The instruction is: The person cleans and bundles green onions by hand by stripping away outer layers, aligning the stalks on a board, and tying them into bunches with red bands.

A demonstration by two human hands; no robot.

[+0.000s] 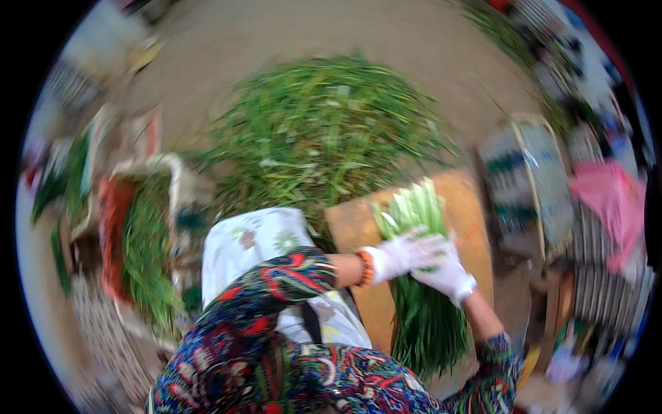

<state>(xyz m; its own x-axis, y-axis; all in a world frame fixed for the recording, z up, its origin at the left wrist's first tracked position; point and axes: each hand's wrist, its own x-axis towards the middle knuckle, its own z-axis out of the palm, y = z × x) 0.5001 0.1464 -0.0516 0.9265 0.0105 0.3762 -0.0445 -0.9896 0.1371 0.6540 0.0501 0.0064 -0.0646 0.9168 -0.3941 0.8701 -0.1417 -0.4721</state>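
Note:
A thick bunch of garlic chives (pixel 431 324) lies lengthwise on a wooden board (pixel 355 238) to the right of my lap. Its pale stalk ends point away from me, and its dark green leaves reach toward me. My left hand (pixel 400 255), in a white glove with an orange bead bracelet at the wrist, crosses over and grips the bunch below the stalk ends. Against it, my right hand (pixel 447 270), also white-gloved, closes round the bunch from the right side. The two hands overlap in part, and blur hides some fingers.
A wide heap of loose green leaves (pixel 324 131) covers the floor ahead. At left stands a crate (pixel 176 165) holding more greens (pixel 148 248). On the right are a plastic-covered crate (pixel 541 190) and a pink cloth (pixel 610 200). A white patterned cloth (pixel 234 241) covers my lap.

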